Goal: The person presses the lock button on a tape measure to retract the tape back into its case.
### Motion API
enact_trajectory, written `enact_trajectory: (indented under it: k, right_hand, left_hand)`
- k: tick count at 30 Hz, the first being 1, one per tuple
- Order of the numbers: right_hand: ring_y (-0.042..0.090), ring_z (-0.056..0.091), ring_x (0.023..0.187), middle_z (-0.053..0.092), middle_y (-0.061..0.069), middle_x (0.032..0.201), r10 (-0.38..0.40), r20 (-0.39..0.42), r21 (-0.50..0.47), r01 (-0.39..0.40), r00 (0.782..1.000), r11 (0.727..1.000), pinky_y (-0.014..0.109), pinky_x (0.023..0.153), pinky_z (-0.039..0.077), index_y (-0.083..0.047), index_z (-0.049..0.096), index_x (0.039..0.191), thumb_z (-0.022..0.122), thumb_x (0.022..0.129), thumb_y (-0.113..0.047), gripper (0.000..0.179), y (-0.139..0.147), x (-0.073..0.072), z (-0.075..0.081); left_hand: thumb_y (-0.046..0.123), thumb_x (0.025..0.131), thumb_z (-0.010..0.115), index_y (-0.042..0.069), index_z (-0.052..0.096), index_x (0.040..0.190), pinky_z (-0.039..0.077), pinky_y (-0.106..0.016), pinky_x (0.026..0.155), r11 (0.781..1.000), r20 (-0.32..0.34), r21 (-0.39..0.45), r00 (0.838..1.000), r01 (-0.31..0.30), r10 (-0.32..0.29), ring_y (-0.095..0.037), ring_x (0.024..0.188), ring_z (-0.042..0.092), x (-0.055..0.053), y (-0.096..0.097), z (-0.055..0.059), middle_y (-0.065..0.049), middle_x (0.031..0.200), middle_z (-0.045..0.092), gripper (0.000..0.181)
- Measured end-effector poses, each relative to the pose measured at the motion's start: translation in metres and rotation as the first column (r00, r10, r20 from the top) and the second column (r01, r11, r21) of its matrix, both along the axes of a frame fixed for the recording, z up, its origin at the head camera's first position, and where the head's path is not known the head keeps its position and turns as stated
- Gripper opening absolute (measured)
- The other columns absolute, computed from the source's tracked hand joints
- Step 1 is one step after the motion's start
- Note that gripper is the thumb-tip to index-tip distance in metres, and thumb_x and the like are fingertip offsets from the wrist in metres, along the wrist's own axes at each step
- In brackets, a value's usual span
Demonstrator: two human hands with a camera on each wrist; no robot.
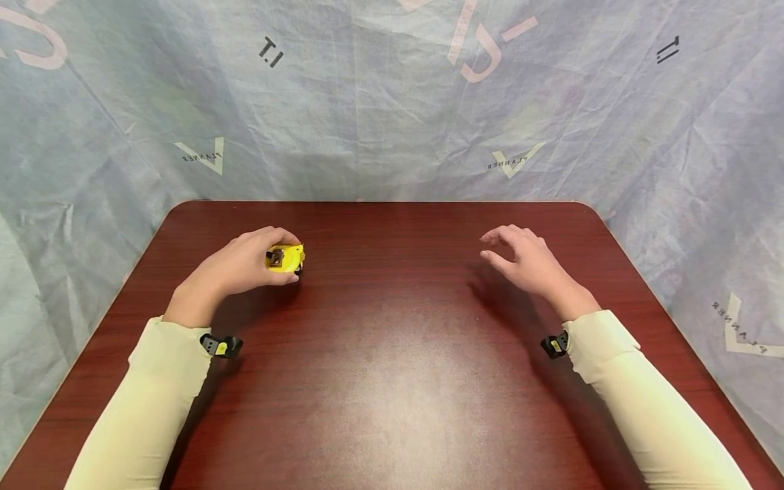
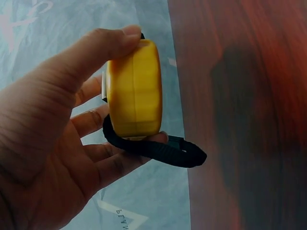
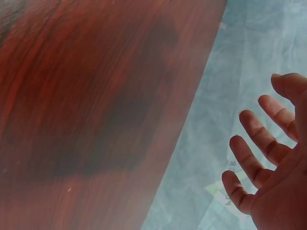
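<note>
A yellow tape measure (image 1: 288,258) with a black wrist strap (image 2: 180,152) is pinched in my left hand (image 1: 248,262), over the left part of the table. In the left wrist view the thumb presses one end of its yellow case (image 2: 136,91) and fingertips support the opposite end. The strap loops out below the case, and a metal clip shows on its side in the head view. My right hand (image 1: 523,262) hovers over the right part of the table with nothing in it. Its fingers (image 3: 259,129) are spread and slightly bent in the right wrist view.
A dark red wood-grain table (image 1: 392,354) with rounded far corners lies beneath both hands. Grey-blue printed cloth (image 1: 367,102) hangs behind it and along both sides. Each wrist wears a black strap-on camera, the left one (image 1: 223,346) and the right one (image 1: 554,345).
</note>
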State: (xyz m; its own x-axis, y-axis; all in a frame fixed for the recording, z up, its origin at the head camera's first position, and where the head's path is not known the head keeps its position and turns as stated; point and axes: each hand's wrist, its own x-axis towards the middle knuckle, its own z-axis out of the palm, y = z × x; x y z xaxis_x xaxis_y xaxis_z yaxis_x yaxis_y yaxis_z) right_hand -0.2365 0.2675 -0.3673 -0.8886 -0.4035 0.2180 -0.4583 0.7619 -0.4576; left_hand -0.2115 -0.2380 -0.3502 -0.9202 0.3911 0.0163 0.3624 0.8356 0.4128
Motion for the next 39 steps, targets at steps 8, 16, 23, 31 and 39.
enact_trajectory:
  k: [8, 16, 23, 31, 39]
  right_hand:
    - [0.035, 0.053, 0.114, 0.066, 0.012, 0.12, -0.006, -0.002, 0.011, 0.006, 1.0, 1.0, 0.057, 0.089, 0.034, -0.014, 0.066, 0.124, 0.069, 0.101, -0.026, 0.026, 0.013, 0.007, -0.003]
    - [0.037, 0.053, 0.113, 0.065, 0.014, 0.119, -0.012, -0.002, 0.008, 0.012, 1.0, 1.0, 0.058, 0.086, 0.033, -0.012, 0.066, 0.124, 0.07, 0.101, -0.024, 0.026, 0.031, 0.016, -0.007]
    - [0.036, 0.054, 0.113, 0.066, 0.015, 0.118, -0.017, -0.004, 0.006, 0.017, 1.0, 1.0, 0.058, 0.087, 0.036, -0.011, 0.067, 0.123, 0.07, 0.1, -0.021, 0.025, 0.042, 0.019, -0.01]
    - [0.036, 0.057, 0.112, 0.067, 0.015, 0.117, -0.027, -0.026, 0.005, 0.027, 0.999, 1.0, 0.056, 0.088, 0.04, -0.009, 0.067, 0.122, 0.071, 0.099, -0.018, 0.024, 0.053, 0.019, -0.014]
    - [0.036, 0.057, 0.113, 0.066, 0.015, 0.118, -0.057, -0.008, 0.006, 0.057, 0.998, 0.998, 0.057, 0.089, 0.042, -0.008, 0.067, 0.122, 0.071, 0.099, -0.018, 0.026, 0.061, 0.022, -0.013]
  left_hand:
    - [0.037, 0.084, 0.086, 0.013, 0.06, 0.133, 0.046, -0.047, 0.09, 0.999, 0.036, -0.042, 0.999, 0.007, -0.005, -0.025, 0.105, 0.057, 0.006, -0.014, -0.003, -0.009, 0.129, 0.061, 0.06]
    - [0.035, 0.084, 0.087, 0.012, 0.061, 0.13, 0.047, -0.048, 0.09, 0.998, 0.049, -0.067, 0.999, 0.002, 0.002, -0.026, 0.104, 0.058, 0.01, -0.024, -0.008, -0.011, 0.128, 0.061, 0.058]
    - [0.033, 0.084, 0.087, 0.012, 0.061, 0.129, 0.046, -0.048, 0.088, 0.997, 0.044, -0.08, 0.999, 0.001, 0.002, -0.026, 0.102, 0.058, 0.013, -0.031, -0.013, -0.01, 0.126, 0.062, 0.056]
    - [0.032, 0.083, 0.088, 0.011, 0.061, 0.13, 0.046, -0.048, 0.088, 0.996, 0.06, -0.087, 0.998, -0.009, 0.014, -0.026, 0.102, 0.057, 0.015, -0.037, -0.018, -0.011, 0.126, 0.062, 0.058]
    - [0.029, 0.082, 0.09, 0.01, 0.06, 0.13, 0.047, -0.049, 0.089, 0.996, 0.075, -0.08, 0.997, -0.026, 0.031, -0.028, 0.102, 0.056, 0.017, -0.041, -0.024, -0.013, 0.126, 0.062, 0.06]
